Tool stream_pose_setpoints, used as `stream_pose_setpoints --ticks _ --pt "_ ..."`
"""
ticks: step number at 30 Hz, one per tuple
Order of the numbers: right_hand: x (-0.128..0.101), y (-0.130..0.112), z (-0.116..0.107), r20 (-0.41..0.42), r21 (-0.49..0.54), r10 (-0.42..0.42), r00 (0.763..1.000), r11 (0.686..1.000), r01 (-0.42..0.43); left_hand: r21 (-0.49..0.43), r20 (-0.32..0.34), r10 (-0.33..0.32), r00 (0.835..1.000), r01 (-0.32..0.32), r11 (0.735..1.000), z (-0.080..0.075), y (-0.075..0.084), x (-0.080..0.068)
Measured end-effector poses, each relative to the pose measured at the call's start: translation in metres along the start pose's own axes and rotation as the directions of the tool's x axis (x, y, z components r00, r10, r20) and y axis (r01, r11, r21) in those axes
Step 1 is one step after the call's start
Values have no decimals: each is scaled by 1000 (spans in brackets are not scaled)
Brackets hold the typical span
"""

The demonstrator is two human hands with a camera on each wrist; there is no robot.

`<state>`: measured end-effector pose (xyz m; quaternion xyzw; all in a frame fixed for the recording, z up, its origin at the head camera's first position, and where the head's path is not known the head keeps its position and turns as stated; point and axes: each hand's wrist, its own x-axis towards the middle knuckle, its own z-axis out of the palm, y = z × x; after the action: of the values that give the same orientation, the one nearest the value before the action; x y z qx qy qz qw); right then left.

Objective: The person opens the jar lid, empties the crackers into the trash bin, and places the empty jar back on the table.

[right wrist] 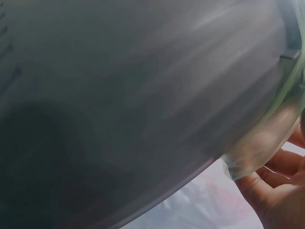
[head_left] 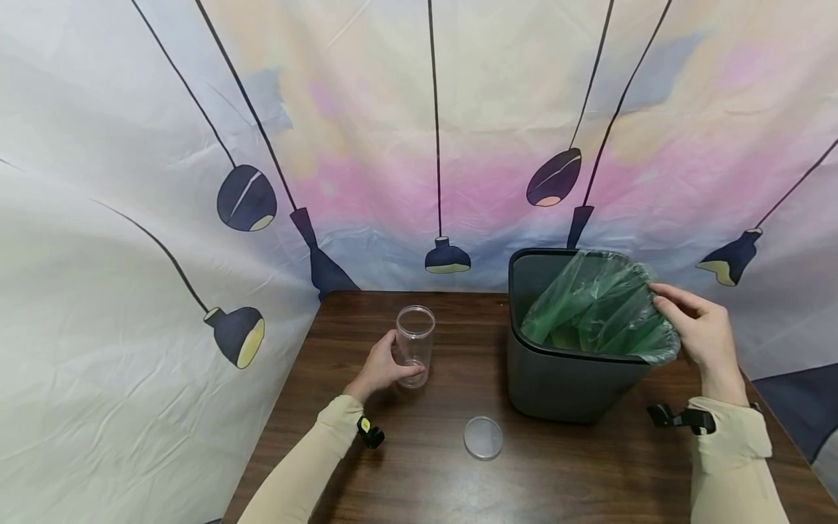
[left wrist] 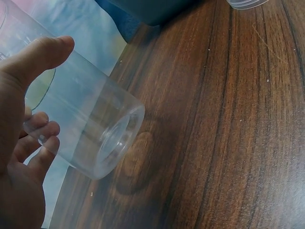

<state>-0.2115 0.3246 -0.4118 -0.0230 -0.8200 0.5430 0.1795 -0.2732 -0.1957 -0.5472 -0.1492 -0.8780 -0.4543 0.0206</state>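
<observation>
My left hand (head_left: pixel 382 365) grips a clear plastic jar (head_left: pixel 416 342) around its side, thumb on the near face. No lid is on the jar's open mouth. In the left wrist view, the jar's base (left wrist: pixel 119 138) is close to the wood; whether it touches I cannot tell. My right hand (head_left: pixel 705 331) pinches the edge of a thin green plastic bag (head_left: pixel 605 302) at the right rim of a dark grey bin (head_left: pixel 556 386). The bag lies over that rim and hangs partly inside. The right wrist view shows the bag's edge (right wrist: pixel 248 160) by the fingers.
A round clear lid (head_left: pixel 483 438) lies on the brown wooden table (head_left: pixel 419 480), left of and in front of the bin. Behind the table hangs a cloth backdrop (head_left: pixel 366 145) printed with lamps. Each wrist wears a small black camera mount.
</observation>
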Motion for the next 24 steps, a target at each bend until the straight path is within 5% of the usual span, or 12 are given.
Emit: stream_pose_setpoints --ticks 24 --pt "0 1 0 -1 -3 -13 1000 1000 13 -23 4 -2 1000 3 1000 5 -6 -3"
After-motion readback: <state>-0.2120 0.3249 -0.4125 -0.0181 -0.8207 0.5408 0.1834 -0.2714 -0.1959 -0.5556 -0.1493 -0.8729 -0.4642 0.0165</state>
